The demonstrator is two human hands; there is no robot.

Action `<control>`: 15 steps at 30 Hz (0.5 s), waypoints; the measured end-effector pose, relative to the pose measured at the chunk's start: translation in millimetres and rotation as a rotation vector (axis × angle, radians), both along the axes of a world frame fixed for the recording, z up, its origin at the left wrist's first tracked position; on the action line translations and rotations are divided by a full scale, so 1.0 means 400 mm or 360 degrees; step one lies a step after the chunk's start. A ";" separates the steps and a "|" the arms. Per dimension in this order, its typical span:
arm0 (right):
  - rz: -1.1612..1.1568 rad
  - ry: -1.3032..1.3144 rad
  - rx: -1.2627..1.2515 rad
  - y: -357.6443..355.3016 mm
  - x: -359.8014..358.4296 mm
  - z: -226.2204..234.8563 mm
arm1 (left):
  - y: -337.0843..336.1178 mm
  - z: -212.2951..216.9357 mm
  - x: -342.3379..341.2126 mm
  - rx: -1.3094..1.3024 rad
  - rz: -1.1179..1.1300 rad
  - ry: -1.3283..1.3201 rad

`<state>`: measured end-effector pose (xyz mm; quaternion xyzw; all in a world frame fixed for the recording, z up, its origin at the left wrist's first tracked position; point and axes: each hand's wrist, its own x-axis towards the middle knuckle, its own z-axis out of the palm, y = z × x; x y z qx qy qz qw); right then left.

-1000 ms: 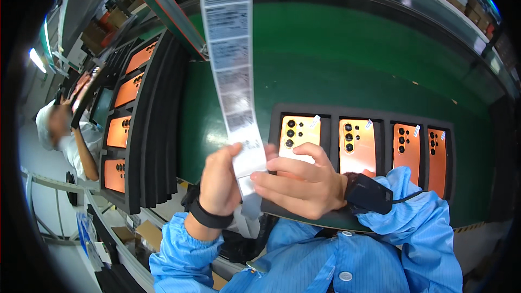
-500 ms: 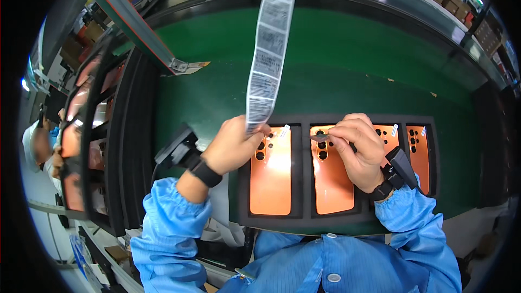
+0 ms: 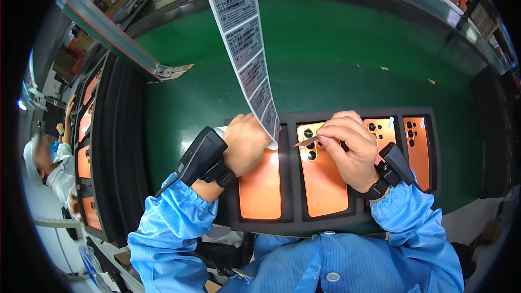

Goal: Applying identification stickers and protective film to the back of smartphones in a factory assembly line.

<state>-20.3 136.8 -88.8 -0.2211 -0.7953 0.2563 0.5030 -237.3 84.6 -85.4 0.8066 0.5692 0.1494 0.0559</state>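
A long strip of printed labels (image 3: 244, 43) hangs down from the top and ends at my left hand (image 3: 247, 142). My left hand is closed at its lower end, with the fingertips mostly hidden behind the strip. Beneath that hand lies an orange phone (image 3: 259, 190), back side up, its camera area covered. My right hand (image 3: 350, 149) pinches a small, flat, pointed piece (image 3: 306, 141), dark and blade-like; its exact kind is unclear. Its tip is over the camera lenses of a second orange phone (image 3: 324, 190).
The phones lie in a black foam tray (image 3: 287, 212) on a green table (image 3: 190, 97). Two more orange phones, one an orange phone (image 3: 417, 154) at the far right, share the tray. At left stand stacked black trays (image 3: 116, 152) with phones; a person (image 3: 59, 165) is beyond.
The label strip has swung left and its printed face now shows more clearly. My left hand has turned and lowered a little. The right hand and its pointed piece have shifted slightly left.
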 end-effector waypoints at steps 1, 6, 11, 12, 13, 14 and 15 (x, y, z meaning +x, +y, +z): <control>0.0017 -0.0006 0.0004 0.000 0.000 -0.001 | 0.001 0.012 0.001 0.0037 -0.0074 0.0056; 0.0033 0.0052 -0.0024 0.006 0.001 -0.006 | 0.015 0.020 0.011 0.0175 -0.0163 0.0390; 0.0030 0.0087 -0.0248 0.004 -0.004 -0.011 | 0.011 0.007 0.000 0.0233 -0.0160 0.0217; 0.0016 0.0068 -0.0319 0.009 -0.005 -0.014 | 0.004 0.012 0.002 0.0235 -0.0164 0.0218; 0.0017 0.0069 -0.0318 0.014 -0.006 -0.023 | -0.017 0.023 0.003 0.0210 -0.0127 0.0150; 0.0025 0.0043 -0.0445 0.021 -0.008 -0.036 | -0.045 0.039 0.004 0.0183 -0.0086 0.0083; -0.0003 0.0014 -0.0577 0.031 -0.002 -0.055 | -0.073 0.056 0.007 0.0068 -0.0069 -0.0024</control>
